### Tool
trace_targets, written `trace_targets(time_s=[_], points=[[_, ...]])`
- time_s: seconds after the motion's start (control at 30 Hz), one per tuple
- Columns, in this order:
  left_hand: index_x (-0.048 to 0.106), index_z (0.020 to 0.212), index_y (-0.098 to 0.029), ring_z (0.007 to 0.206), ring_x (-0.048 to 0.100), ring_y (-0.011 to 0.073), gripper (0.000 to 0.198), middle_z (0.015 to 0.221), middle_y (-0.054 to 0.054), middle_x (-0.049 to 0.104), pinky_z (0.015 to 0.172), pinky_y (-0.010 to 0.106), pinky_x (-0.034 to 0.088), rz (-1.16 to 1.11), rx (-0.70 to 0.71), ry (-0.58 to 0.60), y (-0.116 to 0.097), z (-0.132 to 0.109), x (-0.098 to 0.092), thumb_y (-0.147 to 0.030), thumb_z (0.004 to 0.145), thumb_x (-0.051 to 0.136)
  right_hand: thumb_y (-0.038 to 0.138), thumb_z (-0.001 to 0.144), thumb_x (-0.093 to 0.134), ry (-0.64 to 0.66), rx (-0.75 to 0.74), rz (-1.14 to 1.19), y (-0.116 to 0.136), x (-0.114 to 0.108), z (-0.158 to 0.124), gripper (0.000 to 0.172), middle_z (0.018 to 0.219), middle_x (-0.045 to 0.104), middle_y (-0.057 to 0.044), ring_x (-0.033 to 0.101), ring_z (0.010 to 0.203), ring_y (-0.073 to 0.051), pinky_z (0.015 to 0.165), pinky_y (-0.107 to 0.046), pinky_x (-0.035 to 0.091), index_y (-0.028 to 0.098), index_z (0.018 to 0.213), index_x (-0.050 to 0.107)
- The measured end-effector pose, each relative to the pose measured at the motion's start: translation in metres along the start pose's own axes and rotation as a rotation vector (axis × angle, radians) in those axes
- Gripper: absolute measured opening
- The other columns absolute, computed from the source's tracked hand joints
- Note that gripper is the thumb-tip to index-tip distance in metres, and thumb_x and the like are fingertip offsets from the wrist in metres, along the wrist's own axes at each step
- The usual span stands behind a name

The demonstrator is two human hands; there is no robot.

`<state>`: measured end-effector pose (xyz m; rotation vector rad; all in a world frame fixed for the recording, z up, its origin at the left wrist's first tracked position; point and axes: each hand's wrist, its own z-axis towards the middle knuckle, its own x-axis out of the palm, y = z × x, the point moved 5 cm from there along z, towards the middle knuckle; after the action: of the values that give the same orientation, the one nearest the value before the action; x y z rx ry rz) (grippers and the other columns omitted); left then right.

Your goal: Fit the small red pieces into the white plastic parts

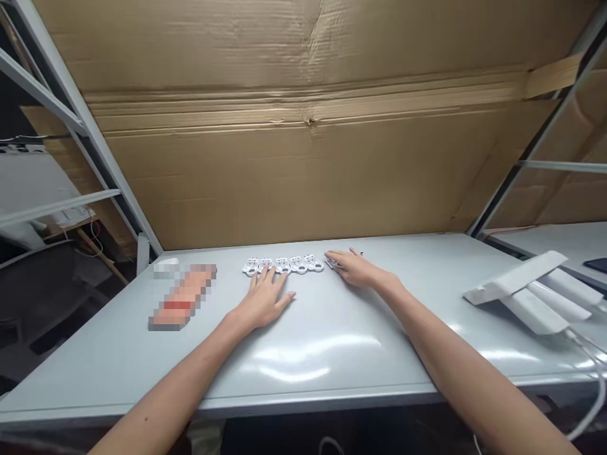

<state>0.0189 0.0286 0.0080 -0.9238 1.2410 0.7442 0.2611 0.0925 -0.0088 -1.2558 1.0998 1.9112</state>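
Open left hand (262, 300) and right hand (356, 267) touch white plastic parts (283, 265); pixelated label (183, 297) unreadable.

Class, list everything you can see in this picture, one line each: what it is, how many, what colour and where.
plastic pieces: five in a row, white, far side of the table
plastic piece: one, white, just right of the row
pixelated object: one, pinkish with a red band, left on the table
long bars: several, white, right end of the table
cable: one, white, below the bars
table: one, pale grey, under all these
cardboard sheet: one, brown, behind the table
metal frame: one, pale grey, left of the cardboard
left hand: one, bare, fingertips on the row
right hand: one, bare, fingertips on the single piece
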Motion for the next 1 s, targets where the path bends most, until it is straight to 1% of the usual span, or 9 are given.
trace_targets(time_s=[0.1, 0.23, 0.3, 0.37, 0.5, 0.63, 0.77, 0.87, 1.0], points=[[0.04, 0.147, -0.018, 0.148, 0.012, 0.0373, 0.059, 0.158, 0.017, 0.028, 0.116, 0.059, 0.017, -0.003, 0.017, -0.02, 0.001, -0.001, -0.003, -0.052, 0.098, 0.037, 0.019, 0.093, 0.04, -0.03, 0.007, -0.004, 0.001, -0.003, 0.0, 0.038, 0.137, 0.058, -0.004, 0.05, 0.129, -0.027, 0.115, -0.053, 0.028, 0.031, 0.124, 0.057], [0.042, 0.145, -0.019, 0.148, 0.015, 0.0371, 0.056, 0.158, 0.016, 0.029, 0.116, 0.058, 0.021, -0.008, 0.029, -0.061, 0.003, -0.001, -0.009, -0.05, 0.098, 0.039, 0.02, 0.092, 0.039, -0.104, 0.041, -0.064, 0.012, -0.019, -0.004, 0.035, 0.127, 0.061, -0.01, 0.058, 0.111, -0.032, 0.091, -0.052, 0.048, 0.027, 0.122, 0.057], [0.045, 0.142, -0.019, 0.147, 0.018, 0.0369, 0.053, 0.157, 0.016, 0.031, 0.116, 0.057, 0.022, 0.003, 0.032, -0.079, 0.003, -0.001, -0.009, -0.048, 0.098, 0.04, 0.018, 0.091, 0.04, -0.166, -0.005, -0.062, 0.028, -0.031, -0.01, 0.036, 0.119, 0.064, -0.011, 0.06, 0.104, -0.03, 0.085, -0.048, 0.051, 0.027, 0.122, 0.056], [0.046, 0.141, -0.018, 0.147, 0.021, 0.0364, 0.052, 0.155, 0.016, 0.034, 0.116, 0.056, 0.023, 0.021, 0.041, -0.094, 0.001, -0.001, -0.009, -0.047, 0.098, 0.042, 0.02, 0.092, 0.041, -0.202, -0.081, -0.048, 0.049, -0.037, -0.019, 0.038, 0.125, 0.061, -0.012, 0.06, 0.109, -0.029, 0.088, -0.047, 0.05, 0.025, 0.128, 0.053], [0.05, 0.138, -0.016, 0.144, 0.028, 0.0354, 0.048, 0.151, 0.017, 0.041, 0.117, 0.054, 0.024, 0.028, 0.099, -0.123, -0.005, 0.0, -0.006, -0.04, 0.097, 0.043, 0.025, 0.091, 0.05, -0.102, -0.265, -0.023, 0.092, -0.019, -0.034, 0.046, 0.128, 0.063, -0.013, 0.061, 0.111, -0.029, 0.093, -0.045, 0.049, 0.022, 0.137, 0.05], [0.053, 0.135, -0.017, 0.142, 0.034, 0.0318, 0.045, 0.147, 0.014, 0.046, 0.117, 0.052, 0.028, -0.005, 0.176, -0.165, -0.008, 0.0, -0.006, -0.026, 0.092, 0.043, 0.032, 0.092, 0.055, -0.043, -0.401, 0.042, 0.116, 0.002, -0.038, 0.055, 0.139, 0.057, -0.014, 0.056, 0.123, -0.03, 0.1, -0.048, 0.046, 0.022, 0.145, 0.043], [0.053, 0.135, -0.016, 0.141, 0.035, 0.0314, 0.046, 0.147, 0.013, 0.046, 0.117, 0.051, 0.03, -0.028, 0.189, -0.168, -0.008, 0.0, -0.006, -0.025, 0.091, 0.044, 0.036, 0.097, 0.048, -0.052, -0.385, 0.123, 0.111, -0.001, -0.037, 0.046, 0.137, 0.058, -0.013, 0.057, 0.121, -0.027, 0.098, -0.045, 0.049, 0.024, 0.142, 0.047], [0.054, 0.134, -0.016, 0.14, 0.036, 0.0319, 0.044, 0.146, 0.013, 0.047, 0.116, 0.051, 0.031, -0.046, 0.207, -0.176, -0.01, 0.0, -0.005, -0.029, 0.093, 0.043, 0.027, 0.097, 0.046, -0.12, -0.336, 0.146, 0.1, -0.009, -0.037, 0.029, 0.121, 0.066, -0.012, 0.063, 0.108, -0.026, 0.092, -0.043, 0.052, 0.023, 0.119, 0.065], [0.058, 0.13, -0.019, 0.138, 0.038, 0.0314, 0.042, 0.142, 0.013, 0.052, 0.114, 0.049, 0.034, -0.078, 0.289, -0.178, -0.017, -0.002, -0.004, -0.041, 0.096, 0.046, 0.019, 0.092, 0.052, -0.146, -0.34, 0.166, 0.095, -0.009, -0.036, 0.021, 0.113, 0.068, -0.011, 0.064, 0.103, -0.024, 0.088, -0.04, 0.053, 0.022, 0.099, 0.072]])
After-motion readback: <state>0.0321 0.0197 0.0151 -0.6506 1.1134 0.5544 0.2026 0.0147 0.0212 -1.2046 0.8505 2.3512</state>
